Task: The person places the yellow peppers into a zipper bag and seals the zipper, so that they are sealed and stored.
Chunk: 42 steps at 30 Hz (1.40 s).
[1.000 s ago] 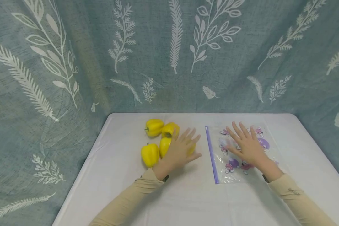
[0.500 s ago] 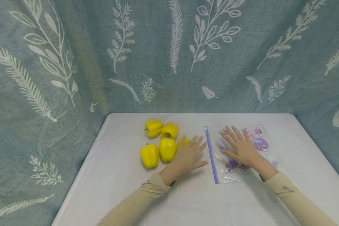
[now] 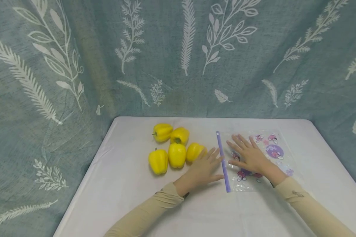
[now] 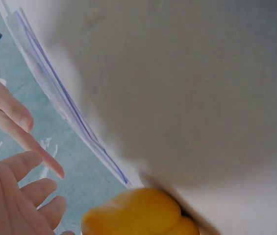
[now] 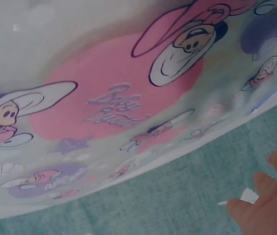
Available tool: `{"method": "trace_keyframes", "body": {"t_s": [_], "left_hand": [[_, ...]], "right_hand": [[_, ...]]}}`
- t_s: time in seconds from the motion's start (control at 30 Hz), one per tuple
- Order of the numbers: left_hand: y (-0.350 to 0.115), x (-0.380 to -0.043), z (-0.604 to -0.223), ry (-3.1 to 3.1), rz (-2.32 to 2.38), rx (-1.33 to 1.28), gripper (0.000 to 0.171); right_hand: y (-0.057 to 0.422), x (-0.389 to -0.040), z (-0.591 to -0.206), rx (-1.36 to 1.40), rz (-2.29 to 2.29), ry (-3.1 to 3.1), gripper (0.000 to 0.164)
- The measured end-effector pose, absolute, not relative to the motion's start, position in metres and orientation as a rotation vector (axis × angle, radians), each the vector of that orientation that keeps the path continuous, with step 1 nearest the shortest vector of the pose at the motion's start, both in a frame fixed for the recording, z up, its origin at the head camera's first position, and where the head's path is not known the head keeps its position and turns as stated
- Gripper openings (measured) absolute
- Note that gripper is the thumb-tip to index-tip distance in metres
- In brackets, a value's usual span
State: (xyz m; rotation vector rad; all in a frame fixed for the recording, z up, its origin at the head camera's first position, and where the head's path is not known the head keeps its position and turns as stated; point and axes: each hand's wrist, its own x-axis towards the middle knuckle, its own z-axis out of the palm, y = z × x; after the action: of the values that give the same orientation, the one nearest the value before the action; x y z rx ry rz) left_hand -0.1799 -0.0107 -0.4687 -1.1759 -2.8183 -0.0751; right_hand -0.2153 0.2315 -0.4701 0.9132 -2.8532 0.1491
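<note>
Several yellow bell peppers (image 3: 177, 155) lie grouped on the left part of the white table. My left hand (image 3: 202, 169), fingers spread, hovers just right of the nearest pepper (image 3: 195, 151) and partly covers it. To the right lies a flat clear zip bag (image 3: 284, 161) with pink and purple cartoon prints and a purple zip strip (image 3: 223, 164) on its left side. Above the bag's left half is my right hand (image 3: 252, 158), fingers extended, holding nothing. The left wrist view shows a pepper (image 4: 138, 213) below the left hand (image 4: 15, 200). The right wrist view shows the printed bag (image 5: 89, 93) close up.
The white table (image 3: 115, 197) has its far edge against a blue-green curtain (image 3: 172, 92) with white leaf prints. The curtain also hangs along the left and right sides.
My left hand has moved right, off the peppers toward the zip strip, uncovering more of them. My right hand has shifted slightly left and nearer over the bag. Peppers and bag stay put.
</note>
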Motion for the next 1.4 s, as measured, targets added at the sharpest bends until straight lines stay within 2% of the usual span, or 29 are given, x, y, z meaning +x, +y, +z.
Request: {"method": "trace_keyframes", "body": {"t_s": [0.93,1.4], "left_hand": [[-0.008,-0.170,-0.476,-3.061,-0.001,-1.354,0.077],[-0.009,-0.174,-0.481,-3.115,0.042,-1.341,0.079]], "right_hand": [[0.225,-0.224,-0.478,0.968,0.256,-3.152,0.092],[0.226,-0.223,-0.487,0.988,0.319,-3.211,0.080]]}}
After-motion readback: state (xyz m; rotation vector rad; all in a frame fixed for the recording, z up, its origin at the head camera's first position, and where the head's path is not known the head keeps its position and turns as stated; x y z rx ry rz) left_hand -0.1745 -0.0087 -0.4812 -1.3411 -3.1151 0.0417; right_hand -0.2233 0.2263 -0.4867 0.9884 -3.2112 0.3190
